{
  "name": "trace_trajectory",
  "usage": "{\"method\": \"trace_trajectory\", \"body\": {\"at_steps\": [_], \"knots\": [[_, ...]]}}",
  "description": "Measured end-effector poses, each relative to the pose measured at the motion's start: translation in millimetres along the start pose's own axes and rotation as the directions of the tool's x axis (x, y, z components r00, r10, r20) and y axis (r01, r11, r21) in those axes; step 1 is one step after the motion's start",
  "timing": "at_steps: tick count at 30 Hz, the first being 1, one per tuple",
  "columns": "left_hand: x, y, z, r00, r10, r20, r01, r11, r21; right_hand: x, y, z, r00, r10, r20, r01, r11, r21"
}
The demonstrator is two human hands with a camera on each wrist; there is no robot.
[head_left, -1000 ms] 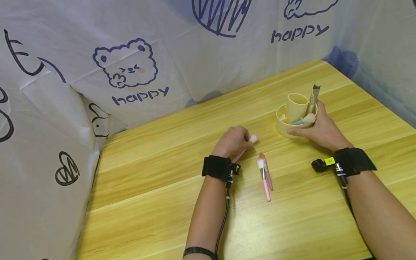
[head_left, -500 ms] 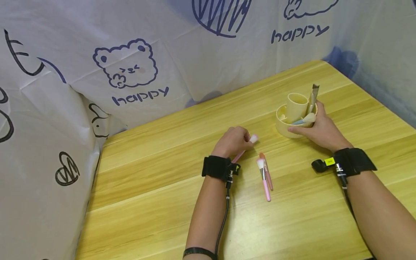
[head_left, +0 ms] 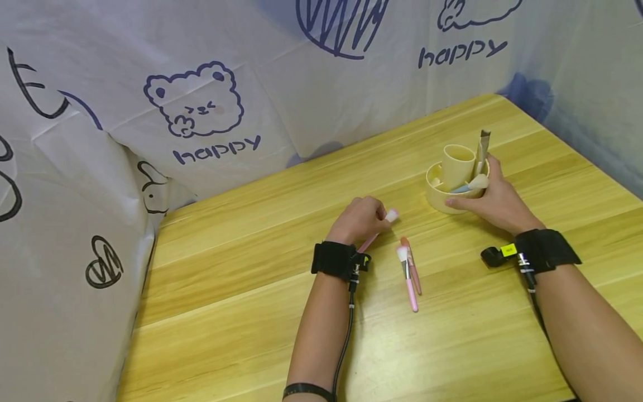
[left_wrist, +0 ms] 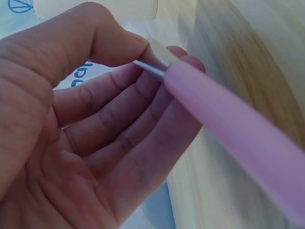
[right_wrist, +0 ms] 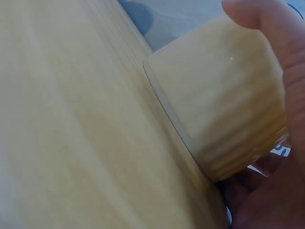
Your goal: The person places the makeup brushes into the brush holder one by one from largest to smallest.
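My left hand (head_left: 358, 220) pinches a pink-handled makeup brush (left_wrist: 228, 129) between thumb and fingertips, close over the table. Its pale bristle tip pokes out past the fingers in the head view. At the right, my right hand (head_left: 502, 198) grips the side of a round cream brush holder (head_left: 442, 200), thumb at the front rim and fingers around the far side. A taller cup (head_left: 458, 167) rises from the holder's middle. Around that cup stand a flat-tipped brush (head_left: 482, 152) and a blue-handled brush with pale bristles (head_left: 469, 184). The right wrist view shows the holder's wall (right_wrist: 214, 95) resting on the table.
Between the hands, two more makeup brushes lie side by side on the wooden table (head_left: 226, 279): a pink one with white bristles (head_left: 409, 285) and a darker pink one (head_left: 414, 268). A printed cloth (head_left: 281, 95) hangs behind and left of the table. Black cameras are strapped to both wrists.
Almost nothing differs. The head view has shifted very slightly, and the flat-tipped brush and holder appear a touch further left; both hands keep their holds.
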State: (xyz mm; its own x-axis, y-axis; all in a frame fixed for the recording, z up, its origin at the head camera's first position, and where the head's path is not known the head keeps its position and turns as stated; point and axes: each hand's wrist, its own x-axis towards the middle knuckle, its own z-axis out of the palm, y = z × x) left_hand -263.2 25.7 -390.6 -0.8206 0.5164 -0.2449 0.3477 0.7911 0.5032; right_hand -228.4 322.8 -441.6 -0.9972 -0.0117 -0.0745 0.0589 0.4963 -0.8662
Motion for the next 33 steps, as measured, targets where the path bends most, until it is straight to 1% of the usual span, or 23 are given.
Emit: {"method": "trace_trajectory", "body": {"at_steps": [3,7,14,18,27,33], "knots": [[-0.5,-0.1,0.3,1.0,0.003,-0.006,-0.003,1.0,-0.003,-0.4,0.1,0.0,1.0,-0.014,-0.016,0.014,1.0,0.012],[-1.0,0.3,0.4,1.0,0.004,-0.009,-0.004,1.0,-0.004,-0.2,1.0,0.3,0.999,-0.024,-0.024,0.024,1.0,0.003],[-0.5,0.2,0.6,1.0,0.005,-0.007,-0.005,1.0,0.003,0.3,1.5,0.1,1.0,-0.005,-0.001,0.005,1.0,-0.015],[-0.4,0.1,0.9,1.0,0.011,-0.006,-0.011,1.0,0.009,-0.5,1.7,0.5,1.0,-0.01,0.008,0.01,1.0,-0.019],[0.5,-0.4,1.6,1.0,0.007,-0.003,-0.007,1.0,0.015,-1.1,0.9,0.9,1.0,-0.013,-0.021,0.013,1.0,0.013],[1.6,-0.8,1.8,1.0,0.017,-0.004,-0.017,1.0,0.022,1.4,2.9,0.8,0.999,-0.023,-0.024,0.023,1.0,-0.011]]}}
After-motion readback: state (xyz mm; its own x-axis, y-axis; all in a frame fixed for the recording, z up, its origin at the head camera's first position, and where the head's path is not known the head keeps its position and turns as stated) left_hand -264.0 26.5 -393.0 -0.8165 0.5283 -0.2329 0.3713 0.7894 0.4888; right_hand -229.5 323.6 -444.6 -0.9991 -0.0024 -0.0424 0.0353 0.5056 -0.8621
